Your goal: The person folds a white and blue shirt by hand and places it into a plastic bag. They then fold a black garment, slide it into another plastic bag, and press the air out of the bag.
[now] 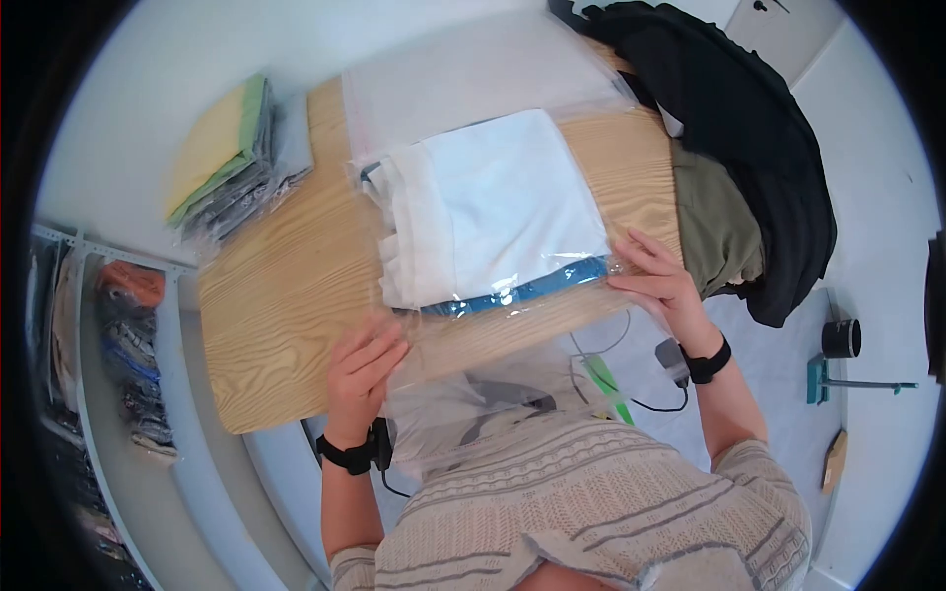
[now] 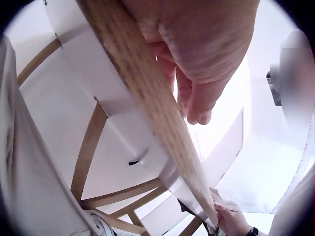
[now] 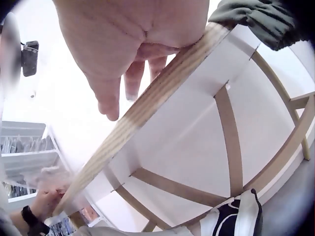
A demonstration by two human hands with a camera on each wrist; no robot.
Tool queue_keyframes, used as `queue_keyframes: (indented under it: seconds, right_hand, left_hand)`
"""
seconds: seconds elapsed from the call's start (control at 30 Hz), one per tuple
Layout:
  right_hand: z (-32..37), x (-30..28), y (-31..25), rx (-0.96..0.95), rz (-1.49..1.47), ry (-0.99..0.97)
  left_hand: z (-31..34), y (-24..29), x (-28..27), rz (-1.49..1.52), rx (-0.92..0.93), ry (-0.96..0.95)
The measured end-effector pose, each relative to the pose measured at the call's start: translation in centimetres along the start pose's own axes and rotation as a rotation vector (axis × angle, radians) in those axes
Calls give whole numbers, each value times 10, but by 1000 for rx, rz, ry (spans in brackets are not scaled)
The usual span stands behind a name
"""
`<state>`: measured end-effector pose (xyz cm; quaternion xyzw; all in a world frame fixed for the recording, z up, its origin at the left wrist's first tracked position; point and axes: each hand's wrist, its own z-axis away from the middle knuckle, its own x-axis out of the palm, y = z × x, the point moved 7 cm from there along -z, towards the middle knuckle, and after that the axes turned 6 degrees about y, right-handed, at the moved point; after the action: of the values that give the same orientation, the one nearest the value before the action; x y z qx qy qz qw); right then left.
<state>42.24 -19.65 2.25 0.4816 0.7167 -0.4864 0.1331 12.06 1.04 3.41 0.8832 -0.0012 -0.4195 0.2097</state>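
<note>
A folded white cloth [image 1: 507, 202] with a blue band along its near edge lies inside a clear plastic bag [image 1: 463, 340] on the wooden table. Film from the bag hangs over the front edge. My left hand [image 1: 363, 379] rests on the bag near its lower left corner, fingers extended. On the other side, my right hand [image 1: 670, 295] touches the film beside the cloth's lower right corner, fingers spread. Both wrist views show the left hand [image 2: 197, 44] and the right hand [image 3: 138, 39] at the table edge with fairly straight fingers; their contact with the film is unclear.
Flat clear bags [image 1: 483, 74] lie at the back of the table [image 1: 266, 305]. Bagged yellow, green and grey cloths [image 1: 232, 158] are stacked back left. Black clothing [image 1: 749, 128] and an olive garment [image 1: 714, 217] lie at the right. Shelves with bagged items stand left.
</note>
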Motion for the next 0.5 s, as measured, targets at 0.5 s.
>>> queue_keyframes:
  seconds: [0.5]
  right_hand:
    - [2,8,26,477,-392,125]
  left_hand:
    - [-8,-47,17,412,-735,42]
